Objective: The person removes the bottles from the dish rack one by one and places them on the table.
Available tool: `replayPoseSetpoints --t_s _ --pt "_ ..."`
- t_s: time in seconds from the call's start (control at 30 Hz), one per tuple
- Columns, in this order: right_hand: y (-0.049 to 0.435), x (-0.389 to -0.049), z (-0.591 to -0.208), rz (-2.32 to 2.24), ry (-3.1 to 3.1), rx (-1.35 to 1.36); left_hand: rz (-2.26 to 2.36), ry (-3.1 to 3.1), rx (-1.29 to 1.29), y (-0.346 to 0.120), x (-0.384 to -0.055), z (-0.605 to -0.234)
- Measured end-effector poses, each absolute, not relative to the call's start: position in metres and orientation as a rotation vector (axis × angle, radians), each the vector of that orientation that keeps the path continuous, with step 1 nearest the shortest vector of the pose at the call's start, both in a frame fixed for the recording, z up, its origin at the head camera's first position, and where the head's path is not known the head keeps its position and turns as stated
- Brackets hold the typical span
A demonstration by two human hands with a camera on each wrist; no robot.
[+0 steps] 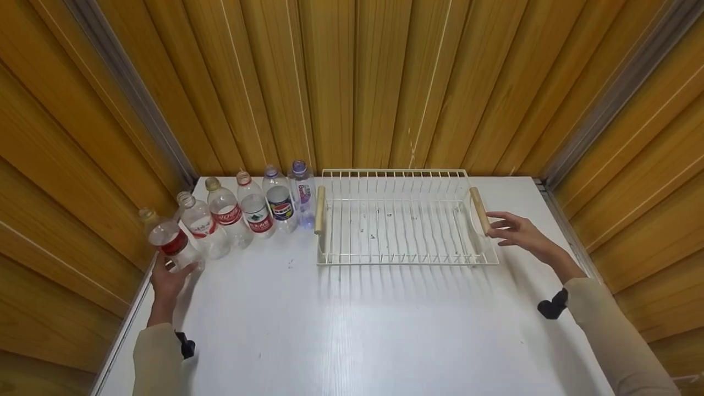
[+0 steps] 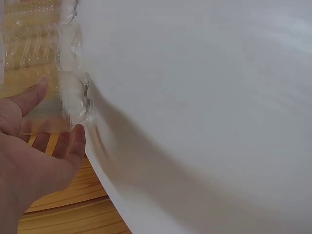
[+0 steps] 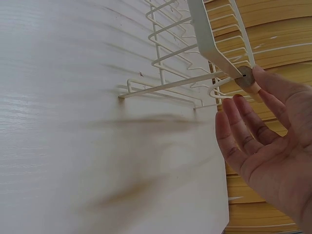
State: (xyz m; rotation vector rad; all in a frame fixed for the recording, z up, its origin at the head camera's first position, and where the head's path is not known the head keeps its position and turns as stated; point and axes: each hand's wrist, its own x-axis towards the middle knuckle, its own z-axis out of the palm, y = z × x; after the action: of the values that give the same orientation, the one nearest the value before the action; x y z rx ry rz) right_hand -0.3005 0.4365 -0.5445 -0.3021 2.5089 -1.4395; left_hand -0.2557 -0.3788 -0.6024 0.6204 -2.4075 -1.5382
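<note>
At the far left, my left hand (image 1: 168, 280) holds the lower part of a clear plastic bottle (image 1: 176, 239) with a red label. The left wrist view shows the thumb on one side of this bottle (image 2: 73, 100) and the fingers round the other. My right hand (image 1: 517, 236) is at the right wooden handle (image 1: 479, 212) of a white wire dish rack (image 1: 407, 264). In the right wrist view, the thumb of this hand (image 3: 273, 146) is at the handle's end (image 3: 245, 77), with the other fingers loosely bent below it.
Several more plastic bottles (image 1: 225, 214) stand uncapped in a slanting row between the left hand and the rack. Beyond the white table (image 1: 341, 330) rise walls of yellow-brown wood-grain panels (image 1: 379, 82). The rack's left handle (image 1: 320, 210) is close to the last bottle (image 1: 303, 192).
</note>
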Motion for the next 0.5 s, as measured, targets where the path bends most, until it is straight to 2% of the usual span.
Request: replayPoseSetpoints --t_s 0.3,0.5 --pt "0.4330 -0.3002 -0.5429 -1.445 2.496 -0.276 -1.563 -2.417 0.715 -0.3771 -0.2605 -0.5970" --pt "0.4346 -0.2982 -0.5410 -1.447 2.478 -0.282 -1.580 -2.424 0.675 -0.3727 -0.2605 -0.5936"
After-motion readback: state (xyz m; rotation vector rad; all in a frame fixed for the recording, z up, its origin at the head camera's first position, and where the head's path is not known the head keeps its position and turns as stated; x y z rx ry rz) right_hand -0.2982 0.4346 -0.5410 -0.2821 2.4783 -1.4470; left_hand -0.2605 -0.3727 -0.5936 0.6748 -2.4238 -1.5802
